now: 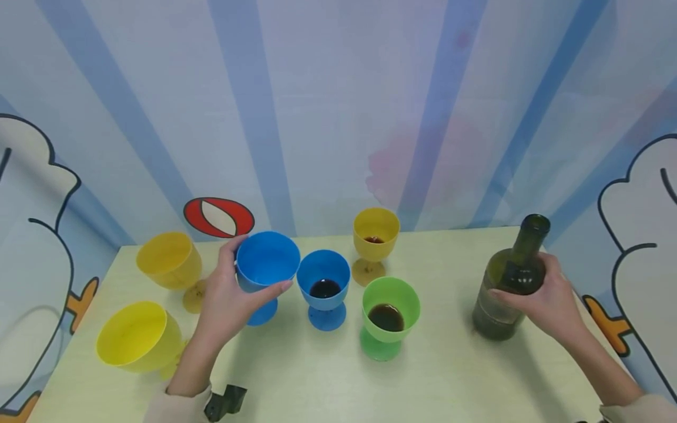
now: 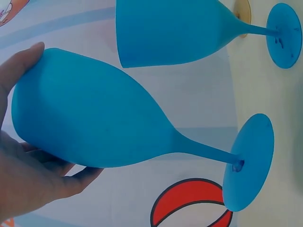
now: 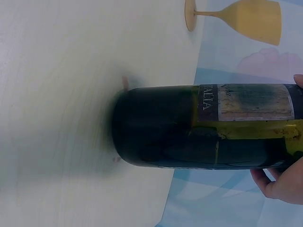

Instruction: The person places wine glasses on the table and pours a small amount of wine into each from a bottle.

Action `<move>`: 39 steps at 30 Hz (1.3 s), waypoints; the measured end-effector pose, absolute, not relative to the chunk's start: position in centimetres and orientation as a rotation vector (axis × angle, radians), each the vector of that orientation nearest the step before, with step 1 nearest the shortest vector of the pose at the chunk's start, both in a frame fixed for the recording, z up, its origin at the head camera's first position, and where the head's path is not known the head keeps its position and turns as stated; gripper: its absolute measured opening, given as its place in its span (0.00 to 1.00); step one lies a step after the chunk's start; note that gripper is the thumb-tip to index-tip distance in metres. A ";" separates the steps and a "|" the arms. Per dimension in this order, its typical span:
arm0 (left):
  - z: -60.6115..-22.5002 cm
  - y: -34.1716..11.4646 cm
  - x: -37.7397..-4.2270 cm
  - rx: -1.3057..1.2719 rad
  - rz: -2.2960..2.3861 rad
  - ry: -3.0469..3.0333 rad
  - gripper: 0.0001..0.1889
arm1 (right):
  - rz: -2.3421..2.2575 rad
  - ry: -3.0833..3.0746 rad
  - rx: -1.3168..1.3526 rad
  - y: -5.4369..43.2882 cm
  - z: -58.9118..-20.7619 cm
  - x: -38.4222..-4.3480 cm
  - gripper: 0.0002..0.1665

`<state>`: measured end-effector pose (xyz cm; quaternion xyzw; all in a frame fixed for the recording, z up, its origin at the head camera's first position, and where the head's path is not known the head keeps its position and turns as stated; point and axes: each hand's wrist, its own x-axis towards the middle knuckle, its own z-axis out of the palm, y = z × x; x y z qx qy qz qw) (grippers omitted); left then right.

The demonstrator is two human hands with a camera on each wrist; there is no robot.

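Note:
My left hand grips the bowl of a blue goblet, thumb on the near side and fingers round the far side. No liquid shows inside it. In the left wrist view the goblet leans, its round foot tilted against the table line. Close on its right stands a second blue goblet with dark liquid in the bowl. At the right, my right hand holds a dark green wine bottle round its upper body. The bottle is near upright, its base low over the tabletop, and dark liquid shows through the glass.
A green goblet and an amber goblet hold dark liquid between the hands. Left of my left arm, an amber goblet and a yellow one stand on the pale table. A printed backdrop rises behind.

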<state>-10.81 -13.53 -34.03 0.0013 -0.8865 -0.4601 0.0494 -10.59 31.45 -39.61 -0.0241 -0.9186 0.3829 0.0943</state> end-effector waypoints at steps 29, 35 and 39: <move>-33.5 -13.1 -10.5 -0.118 -1.321 -2.757 0.50 | 0.936 -2.693 0.260 29.0 -36.9 -10.9 0.49; -33.3 -13.2 -10.6 -0.181 -1.282 -2.739 0.50 | 0.745 -2.698 0.409 27.5 -34.3 -11.3 0.48; -32.9 -13.1 -10.7 -0.207 -1.249 -2.730 0.50 | 0.575 -2.634 0.532 26.4 -32.8 -11.9 0.40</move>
